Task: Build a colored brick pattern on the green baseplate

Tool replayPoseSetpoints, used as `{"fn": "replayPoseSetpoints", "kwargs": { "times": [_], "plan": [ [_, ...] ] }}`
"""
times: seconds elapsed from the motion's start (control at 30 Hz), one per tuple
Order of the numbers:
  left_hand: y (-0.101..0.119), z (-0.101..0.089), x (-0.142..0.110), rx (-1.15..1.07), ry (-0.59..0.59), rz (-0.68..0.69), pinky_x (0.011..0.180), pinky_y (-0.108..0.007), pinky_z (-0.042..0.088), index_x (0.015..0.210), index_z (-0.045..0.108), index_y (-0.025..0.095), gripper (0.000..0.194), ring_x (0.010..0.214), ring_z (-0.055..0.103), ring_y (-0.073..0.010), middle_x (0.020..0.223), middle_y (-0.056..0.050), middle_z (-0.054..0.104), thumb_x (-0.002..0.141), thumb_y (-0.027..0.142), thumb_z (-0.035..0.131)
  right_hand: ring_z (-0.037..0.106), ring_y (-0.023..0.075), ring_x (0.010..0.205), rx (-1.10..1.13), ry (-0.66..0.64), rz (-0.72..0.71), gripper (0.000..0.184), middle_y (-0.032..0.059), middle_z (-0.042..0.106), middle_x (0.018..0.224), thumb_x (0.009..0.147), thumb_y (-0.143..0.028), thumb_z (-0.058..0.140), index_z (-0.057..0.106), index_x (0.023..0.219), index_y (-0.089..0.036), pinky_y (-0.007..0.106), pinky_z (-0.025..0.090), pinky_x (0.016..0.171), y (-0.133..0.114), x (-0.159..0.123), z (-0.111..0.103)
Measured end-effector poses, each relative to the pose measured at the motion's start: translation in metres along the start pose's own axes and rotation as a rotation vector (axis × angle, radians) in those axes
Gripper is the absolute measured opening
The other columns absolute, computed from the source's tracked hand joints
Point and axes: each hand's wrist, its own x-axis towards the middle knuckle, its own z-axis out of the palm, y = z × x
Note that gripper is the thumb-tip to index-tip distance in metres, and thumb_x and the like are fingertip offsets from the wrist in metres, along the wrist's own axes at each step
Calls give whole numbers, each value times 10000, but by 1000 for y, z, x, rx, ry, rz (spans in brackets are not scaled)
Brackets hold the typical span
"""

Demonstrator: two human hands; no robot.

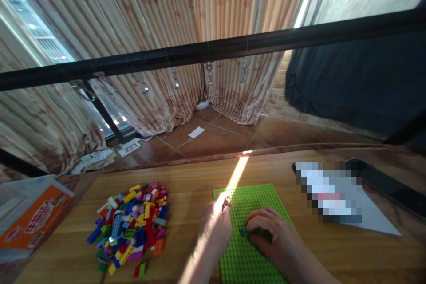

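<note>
Our right hand [281, 236] pinches a dark green brick [245, 232] at its fingertips, the green baseplate [254, 199] beneath. Left of that grip, we cannot tell whether our curled left hand [214, 225] holds anything.

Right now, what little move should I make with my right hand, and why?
Maybe press the small dark-green brick gently down. Your right hand seems to pinch it at the studded green baseplate, and I can't tell whether it's fully pushed in. Your left hand is at the baseplate's left edge, so it could help keep things steady.
</note>
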Motion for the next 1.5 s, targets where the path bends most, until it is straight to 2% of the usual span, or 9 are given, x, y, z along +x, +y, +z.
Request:
{"fn": "replayPoseSetpoints", "kwargs": {
  "times": [0.13,0.27,0.4,0.57,0.8,0.97,1.2,1.5],
  "plan": [
    [-3,1,1,5,-1,-13,736,-274,459,1100,613,212,324,810,615,-166,897,-20,675,846,172,416,582,207,872,26,88,-12,202,16,692,861,768,-101,540,671,824,-245,364,484,780,3,5,4],
    [-8,4,1,10,2,-15,703,-261,452,1076,603,226,300,767,599,-149,876,-3,657,849,175,413,587,207,912,38,209,78,326,27,679,932,754,-94,550,659,1019,-251,387,480,852,1,13,8],
    [-10,5,2,16,12,-26,735,-260,453,1018,606,222,259,768,590,-146,850,-5,642,846,178,417,598,206,903,31,213,113,433,35,672,925,750,-84,526,610,1144,-242,395,480,869,-2,19,10],
    [-6,2,2,46,23,-64,727,-260,453,994,604,223,253,771,591,-154,843,-7,643,818,161,434,611,208,885,23,225,106,469,30,694,923,740,-90,528,591,1178,-244,397,483,866,-1,20,12],
    [4,0,5,46,77,-180,636,-242,441,1134,586,210,361,703,583,-138,930,-33,668,793,168,476,617,212,883,3,216,102,490,30,711,922,750,-100,526,563,1219,-240,400,489,843,-1,19,12],
    [0,4,10,25,133,-226,726,-263,458,1145,605,197,397,806,609,-157,986,-52,679,776,120,481,615,214,892,-14,227,101,507,26,715,922,755,-102,533,546,1241,-247,398,484,835,0,20,13],
    [-10,3,11,23,91,-218,754,-294,472,1185,593,210,424,858,619,-189,1045,-62,676,790,141,457,618,218,888,-50,229,116,481,30,720,918,765,-100,520,550,1229,-223,401,485,827,-1,23,14],
    [-15,4,11,-1,110,-170,738,-282,481,1183,598,222,434,855,623,-188,1043,-66,681,776,129,480,627,213,884,-53,281,86,460,33,720,938,782,-113,510,557,1225,-231,395,489,827,4,23,19]
  ]
}}
